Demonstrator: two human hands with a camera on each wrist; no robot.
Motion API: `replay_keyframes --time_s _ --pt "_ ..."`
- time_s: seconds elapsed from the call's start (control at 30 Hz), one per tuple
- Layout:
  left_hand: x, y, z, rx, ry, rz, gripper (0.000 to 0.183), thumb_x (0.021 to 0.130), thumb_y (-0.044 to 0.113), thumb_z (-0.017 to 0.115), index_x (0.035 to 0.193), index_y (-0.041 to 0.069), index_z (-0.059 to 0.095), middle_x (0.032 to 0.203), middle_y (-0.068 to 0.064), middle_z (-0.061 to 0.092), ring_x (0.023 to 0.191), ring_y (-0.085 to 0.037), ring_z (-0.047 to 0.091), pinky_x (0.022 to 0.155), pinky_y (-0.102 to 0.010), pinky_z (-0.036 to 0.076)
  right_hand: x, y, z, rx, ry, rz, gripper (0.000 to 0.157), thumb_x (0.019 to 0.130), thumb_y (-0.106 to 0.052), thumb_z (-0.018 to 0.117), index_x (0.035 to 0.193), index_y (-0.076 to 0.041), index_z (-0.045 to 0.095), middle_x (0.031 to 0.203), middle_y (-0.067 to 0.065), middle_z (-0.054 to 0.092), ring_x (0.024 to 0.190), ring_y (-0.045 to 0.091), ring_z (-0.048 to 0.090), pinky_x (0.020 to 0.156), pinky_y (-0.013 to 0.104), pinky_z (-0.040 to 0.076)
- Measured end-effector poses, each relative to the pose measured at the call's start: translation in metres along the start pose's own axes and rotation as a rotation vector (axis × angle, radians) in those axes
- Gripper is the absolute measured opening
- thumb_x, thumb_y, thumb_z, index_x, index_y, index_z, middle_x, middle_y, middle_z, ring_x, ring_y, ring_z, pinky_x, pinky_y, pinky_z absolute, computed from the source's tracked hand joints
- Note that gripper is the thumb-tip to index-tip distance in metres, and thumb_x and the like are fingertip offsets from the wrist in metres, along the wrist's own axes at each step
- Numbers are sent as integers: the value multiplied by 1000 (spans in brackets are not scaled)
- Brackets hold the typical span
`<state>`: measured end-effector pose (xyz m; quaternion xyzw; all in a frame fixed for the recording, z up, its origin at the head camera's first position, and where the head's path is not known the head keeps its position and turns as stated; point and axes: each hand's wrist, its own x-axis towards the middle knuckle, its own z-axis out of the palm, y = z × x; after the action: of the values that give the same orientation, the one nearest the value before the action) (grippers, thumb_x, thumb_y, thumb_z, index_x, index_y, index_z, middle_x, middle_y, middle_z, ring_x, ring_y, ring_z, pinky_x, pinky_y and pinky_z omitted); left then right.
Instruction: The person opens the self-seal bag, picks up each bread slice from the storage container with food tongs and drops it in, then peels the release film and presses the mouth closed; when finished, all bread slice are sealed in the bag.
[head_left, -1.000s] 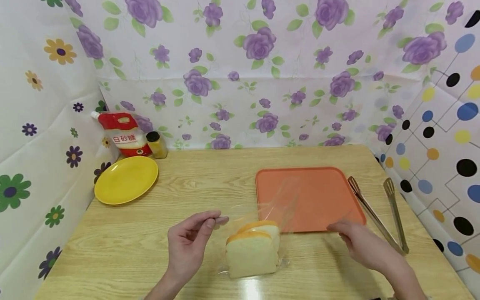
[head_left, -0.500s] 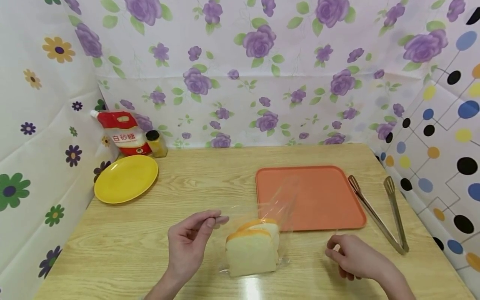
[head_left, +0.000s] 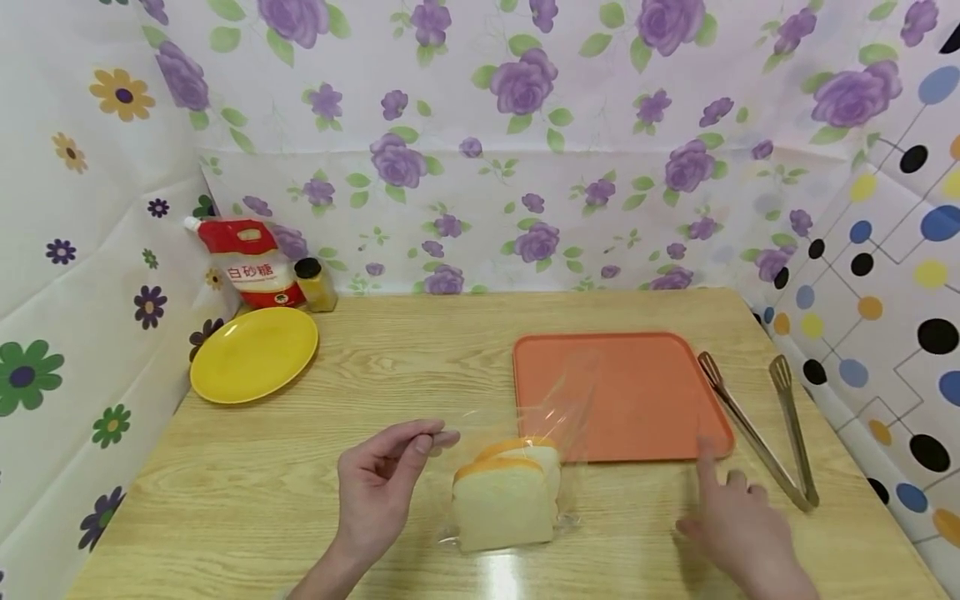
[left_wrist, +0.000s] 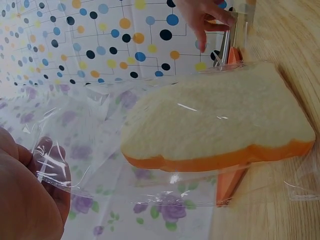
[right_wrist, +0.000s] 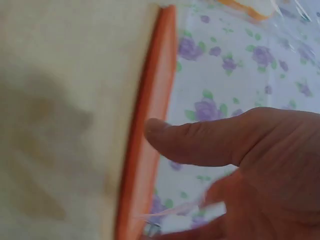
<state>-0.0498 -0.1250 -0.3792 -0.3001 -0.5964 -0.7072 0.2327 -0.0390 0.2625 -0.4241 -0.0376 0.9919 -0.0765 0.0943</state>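
Note:
Two slices of bread stand upright inside a clear plastic bag at the front middle of the table. My left hand pinches the bag's upper left edge between thumb and fingers. In the left wrist view the near bread slice shows through the film. My right hand is in front of the orange tray, index finger straight and thumb apart. A thin see-through strip hangs by its fingers in the right wrist view; blur hides how it is attached.
An orange tray lies behind the bag, metal tongs to its right. At the left back are a yellow plate, a red-and-white sugar pouch and a small black-capped jar. Patterned cloths surround the table.
My right hand has drawn back toward the table's front, and its index finger has straightened from a curled pose. The left hand stays still on the bag.

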Motion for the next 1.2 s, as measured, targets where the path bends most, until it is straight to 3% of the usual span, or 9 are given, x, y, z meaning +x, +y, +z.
replay_keyframes --time_s 0.07,0.17,0.4,0.5,0.6,0.67,0.93,1.07,1.2 --pt "0 0 0 -2 -2 -1 22 96 -17 51 111 -12 67 99 -15 74 94 -21 73 82 -31 58 -2 -1 9 -54 86 -69 108 74 -39 88 153 1 27 130 44 43 105 59 50 69 65 50" --pt "1 1 -1 2 -4 1 22 96 -18 51 110 -12 67 100 -15 74 94 -21 73 82 -31 57 -8 -6 18 -37 174 -220 95 74 -35 89 151 -5 41 152 37 24 126 58 37 81 73 43" --pt "1 2 -3 19 -5 4 21 96 -17 51 110 -13 67 99 -16 74 94 -21 73 83 -32 57 -9 -14 21 309 265 -341 122 79 -27 87 161 -10 -1 157 32 23 133 55 34 87 77 36" --pt "2 3 -4 28 -7 3 21 96 -16 52 110 -13 67 99 -16 74 93 -21 73 82 -32 57 -4 -19 13 432 362 -393 110 81 -21 86 161 -10 11 154 27 34 131 48 43 101 55 44" --pt "2 3 -4 33 -5 4 21 96 -16 52 110 -13 67 99 -16 74 94 -21 73 83 -32 57 8 -32 -4 620 447 -482 71 90 -4 74 152 -9 42 138 15 58 117 27 61 90 22 50" --pt "1 3 -5 38 -1 -4 21 97 -15 52 110 -12 67 100 -15 75 94 -21 73 83 -32 57 20 -45 -18 761 465 -539 49 94 5 65 140 -8 56 125 9 67 105 19 66 81 17 52" --pt "-3 1 -3 14 -7 -15 20 97 -16 52 111 -14 66 100 -15 74 93 -22 73 80 -32 58 75 -96 -50 1036 355 -729 27 100 8 53 123 0 63 116 11 67 102 25 64 87 25 52" --pt "-3 2 -4 12 -1 -23 20 97 -15 52 111 -13 66 99 -15 75 93 -21 73 78 -30 58 76 -100 -55 1172 284 -728 15 99 8 55 106 3 66 100 14 69 91 22 67 82 29 56" --pt "-1 4 -7 43 16 -23 19 97 -15 52 110 -15 66 98 -15 75 92 -19 73 75 -29 58 72 -100 -59 1181 254 -743 12 100 6 54 101 1 65 96 14 69 88 21 67 80 30 57"
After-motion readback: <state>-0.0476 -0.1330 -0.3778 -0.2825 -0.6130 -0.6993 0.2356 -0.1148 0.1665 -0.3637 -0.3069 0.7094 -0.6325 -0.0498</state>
